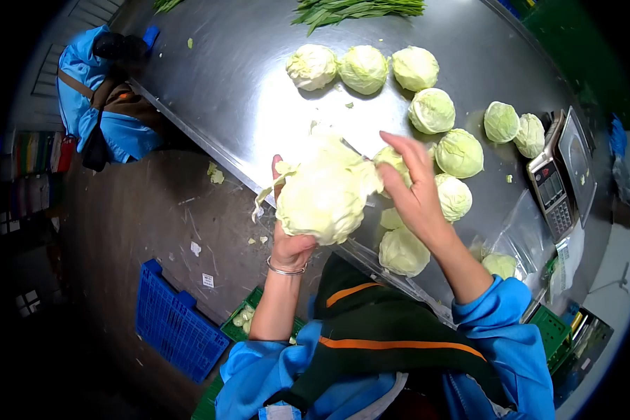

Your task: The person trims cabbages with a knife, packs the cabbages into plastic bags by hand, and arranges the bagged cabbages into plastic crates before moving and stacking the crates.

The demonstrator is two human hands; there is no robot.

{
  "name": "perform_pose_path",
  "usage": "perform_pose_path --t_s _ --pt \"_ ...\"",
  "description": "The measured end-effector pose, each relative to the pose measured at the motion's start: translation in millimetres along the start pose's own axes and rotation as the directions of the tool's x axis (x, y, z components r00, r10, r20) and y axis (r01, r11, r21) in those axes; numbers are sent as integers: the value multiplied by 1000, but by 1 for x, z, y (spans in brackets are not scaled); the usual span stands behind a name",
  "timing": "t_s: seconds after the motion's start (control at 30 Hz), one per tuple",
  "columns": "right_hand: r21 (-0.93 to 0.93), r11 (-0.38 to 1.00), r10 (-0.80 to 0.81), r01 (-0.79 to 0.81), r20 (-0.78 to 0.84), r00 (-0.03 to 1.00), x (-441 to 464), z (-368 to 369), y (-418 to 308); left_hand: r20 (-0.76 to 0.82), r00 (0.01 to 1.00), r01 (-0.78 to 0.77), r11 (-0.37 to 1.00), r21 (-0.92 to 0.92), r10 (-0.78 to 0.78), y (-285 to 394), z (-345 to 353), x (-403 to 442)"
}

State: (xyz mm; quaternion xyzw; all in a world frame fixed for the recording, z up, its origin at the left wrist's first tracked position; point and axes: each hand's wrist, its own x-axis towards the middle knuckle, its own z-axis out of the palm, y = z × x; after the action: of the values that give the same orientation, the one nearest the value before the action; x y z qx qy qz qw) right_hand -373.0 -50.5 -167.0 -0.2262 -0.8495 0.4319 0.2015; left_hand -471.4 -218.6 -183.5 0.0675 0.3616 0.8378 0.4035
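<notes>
My left hand (291, 243) grips a pale green cabbage (322, 196) from below and the left side, holding it up near the table's edge. Ragged leaf edges stick out at the cabbage's top and left. My right hand (414, 183) is at its right side, slightly blurred, with fingers stretched and apart. Whether its fingertips touch a leaf, I cannot tell. Behind and beside that hand lie several more heads, among them a round cabbage (459, 153) and a nearer cabbage (404, 252) by the table's front edge.
On the metal table (217, 91) are a bundle of long green leaves (357, 10), a row of cabbages (363, 69), a digital scale (554, 189) and clear plastic bags (518, 227). A person in blue (129, 133) is at the left. A blue crate (178, 318) stands on the floor.
</notes>
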Motion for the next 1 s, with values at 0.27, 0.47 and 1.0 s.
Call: perform_pose_path --t_s 0.27,0.47,1.0 --pt "713 466 70 -523 560 826 -42 -13 3 -190 981 7 977 213 34 -11 6 29" --pt "838 303 42 -455 465 884 -82 -44 -4 -274 890 0 600 800 364 -6 -10 39" --pt "839 11 333 543 -516 790 -418 -260 16 268 860 -407 268 873 433 -116 29 -46"
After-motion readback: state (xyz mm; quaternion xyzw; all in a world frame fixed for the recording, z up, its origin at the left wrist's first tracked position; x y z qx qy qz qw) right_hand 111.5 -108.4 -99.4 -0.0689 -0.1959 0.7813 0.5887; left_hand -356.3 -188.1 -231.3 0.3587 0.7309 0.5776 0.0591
